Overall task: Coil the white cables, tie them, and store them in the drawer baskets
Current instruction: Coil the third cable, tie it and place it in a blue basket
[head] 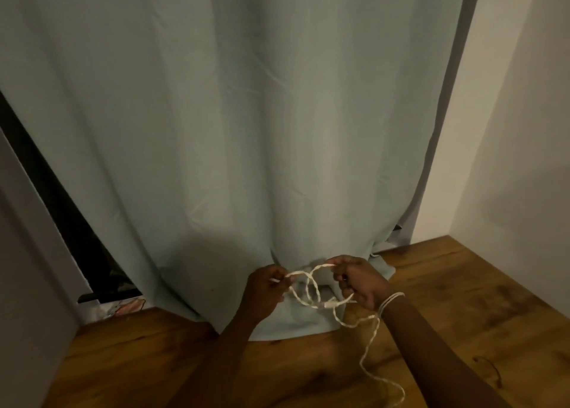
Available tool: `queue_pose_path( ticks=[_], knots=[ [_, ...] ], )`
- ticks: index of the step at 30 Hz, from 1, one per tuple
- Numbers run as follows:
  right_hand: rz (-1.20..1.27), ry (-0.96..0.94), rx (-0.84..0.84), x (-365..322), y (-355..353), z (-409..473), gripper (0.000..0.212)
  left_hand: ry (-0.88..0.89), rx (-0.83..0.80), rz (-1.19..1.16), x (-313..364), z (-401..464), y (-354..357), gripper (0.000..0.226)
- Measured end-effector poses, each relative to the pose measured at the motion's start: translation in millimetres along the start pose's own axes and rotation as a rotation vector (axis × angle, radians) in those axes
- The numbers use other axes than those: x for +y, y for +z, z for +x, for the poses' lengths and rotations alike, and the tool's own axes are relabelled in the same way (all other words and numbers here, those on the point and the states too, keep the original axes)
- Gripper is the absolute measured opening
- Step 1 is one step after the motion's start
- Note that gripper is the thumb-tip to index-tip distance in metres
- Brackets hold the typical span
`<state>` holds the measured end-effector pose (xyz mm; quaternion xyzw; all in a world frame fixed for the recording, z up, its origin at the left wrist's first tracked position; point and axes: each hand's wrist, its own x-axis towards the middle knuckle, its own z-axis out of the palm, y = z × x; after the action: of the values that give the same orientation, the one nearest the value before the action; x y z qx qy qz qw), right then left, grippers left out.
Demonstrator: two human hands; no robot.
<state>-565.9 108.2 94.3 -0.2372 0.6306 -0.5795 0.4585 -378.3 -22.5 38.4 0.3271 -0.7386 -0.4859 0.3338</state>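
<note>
At the far left a grey panel [27, 253] edges a dark gap [61, 207], and a pale green curtain [231, 130] hangs down to the wooden floor [462, 315], its hem bunched there. In front of the hem the left hand [266, 293] pinches one end of the white cable [311, 287] between curled fingertips. The cable crosses in loose loops between both hands. The right hand [357, 281] grips the other side, fingers curled round it; turns wrap the right wrist and a tail trails down over the floor. A white wall [524, 130] stands at the right
</note>
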Motion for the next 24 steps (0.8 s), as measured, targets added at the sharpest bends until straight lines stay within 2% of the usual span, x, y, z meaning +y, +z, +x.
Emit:
queue_pose_path(
  ticks=[3, 5, 8, 9, 11, 14, 16, 19, 21, 24],
  knots=[
    [0.429, 0.114, 0.003, -5.3, -14.2, 2.1, 0.020, 0.031, 0.054, 0.071, -12.0, -4.0, -11.9, 0.016],
    [0.610, 0.115, -0.041, -10.3, -16.7, -1.6, 0.018, 0.113, -0.031, 0.232, -21.5, -10.7, -14.9, 0.017],
    [0.701, 0.077, -0.203, -18.3, -11.0, -6.0, 0.031, 0.143, -0.224, 0.302, -31.9, -23.4, -6.4, 0.005],
    [0.676, 0.061, -0.258, -20.4, -6.9, -8.0, 0.035, 0.145, -0.270, 0.310, -34.5, -25.3, -1.7, 0.002],
    [0.482, -0.016, -0.301, -21.6, 0.6, -12.9, 0.033, 0.118, -0.359, 0.313, -32.7, -26.7, 4.7, 0.011],
    [-0.018, -0.191, -0.226, -17.9, 6.0, -20.0, 0.022, 0.001, -0.521, 0.234, -17.4, -18.4, 3.9, 0.031],
    [-0.307, -0.347, -0.171, -16.1, 3.7, -17.3, 0.016, -0.001, -0.426, 0.232, -0.5, -8.8, -3.8, 0.046],
    [-0.605, -0.622, -0.121, -16.9, 0.1, -8.9, 0.019, -0.058, -0.127, -0.112, 41.1, -0.4, -12.0, 0.034],
    [-0.684, -0.702, -0.142, -20.9, 2.6, -7.8, 0.017, -0.103, -0.242, -0.280, 73.1, -0.4, -11.1, 0.016],
    [-0.612, -0.716, -0.171, -30.6, 3.9, -10.7, 0.014, 0.001, -0.497, -0.225, 88.4, -3.4, -11.1, 0.011]
  ],
)
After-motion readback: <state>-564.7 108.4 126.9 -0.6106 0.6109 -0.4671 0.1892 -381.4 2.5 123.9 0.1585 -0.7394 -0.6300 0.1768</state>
